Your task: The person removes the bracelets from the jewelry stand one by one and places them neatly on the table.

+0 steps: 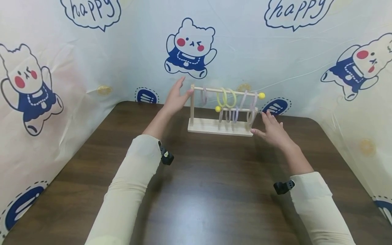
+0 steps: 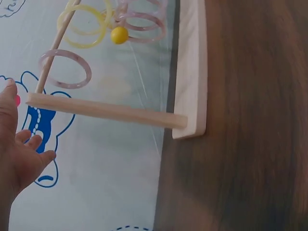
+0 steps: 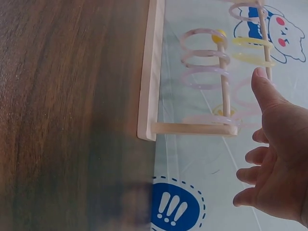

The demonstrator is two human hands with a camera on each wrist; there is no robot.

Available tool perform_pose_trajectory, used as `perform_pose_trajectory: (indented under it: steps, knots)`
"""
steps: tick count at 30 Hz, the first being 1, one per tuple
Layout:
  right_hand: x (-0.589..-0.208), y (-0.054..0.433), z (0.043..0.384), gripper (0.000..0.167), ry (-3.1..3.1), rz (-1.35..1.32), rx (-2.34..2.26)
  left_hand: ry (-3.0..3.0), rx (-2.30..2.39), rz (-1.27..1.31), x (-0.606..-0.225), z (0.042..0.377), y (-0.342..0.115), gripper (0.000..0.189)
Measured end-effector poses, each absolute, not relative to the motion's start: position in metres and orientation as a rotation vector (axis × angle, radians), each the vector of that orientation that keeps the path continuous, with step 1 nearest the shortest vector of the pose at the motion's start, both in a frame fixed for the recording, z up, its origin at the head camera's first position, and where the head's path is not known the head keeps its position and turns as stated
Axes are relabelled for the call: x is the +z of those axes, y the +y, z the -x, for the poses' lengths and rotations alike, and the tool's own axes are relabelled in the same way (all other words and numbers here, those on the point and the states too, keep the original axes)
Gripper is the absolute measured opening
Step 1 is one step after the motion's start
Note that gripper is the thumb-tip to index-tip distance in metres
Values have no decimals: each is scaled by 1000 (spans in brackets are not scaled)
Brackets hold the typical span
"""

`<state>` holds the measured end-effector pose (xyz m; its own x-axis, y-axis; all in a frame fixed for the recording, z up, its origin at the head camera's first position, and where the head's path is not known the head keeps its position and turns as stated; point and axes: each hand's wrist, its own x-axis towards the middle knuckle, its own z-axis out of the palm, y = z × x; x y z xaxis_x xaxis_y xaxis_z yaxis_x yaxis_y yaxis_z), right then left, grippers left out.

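Between the fingers [image 1: 179, 82], the rack [image 1: 220, 128].

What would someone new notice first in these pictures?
Probably the pale wooden two-bar rack at the back of the dark brown table, hung with yellow rings and pale purple rings. A bare left hand and bare right hand flank it. Behind, white cartoon bears in blue outfits dot a pale backdrop.

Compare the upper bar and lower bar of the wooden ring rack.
The upper bar is longer; the lower bar is shorter.
The upper bar joins the left post; the lower bar joins the right post.
The upper bar carries yellow rings; the lower bar carries none.
Both end in a yellow ball and hold rings.
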<state>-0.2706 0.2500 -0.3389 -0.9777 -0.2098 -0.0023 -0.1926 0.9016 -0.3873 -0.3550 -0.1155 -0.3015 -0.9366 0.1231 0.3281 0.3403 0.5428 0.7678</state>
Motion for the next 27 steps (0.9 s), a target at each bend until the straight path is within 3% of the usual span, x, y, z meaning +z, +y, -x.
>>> perform_pose_trajectory:
  steps: [16, 27]
  knots:
    - [-345, 248, 275, 96, 3018, 352, -614, -2353, -1860, 189, -308, 367, -93, 53]
    - [-345, 246, 277, 94, 3028, 378, -613, -2359, -1820, 195, -311, 371, -87, 44]
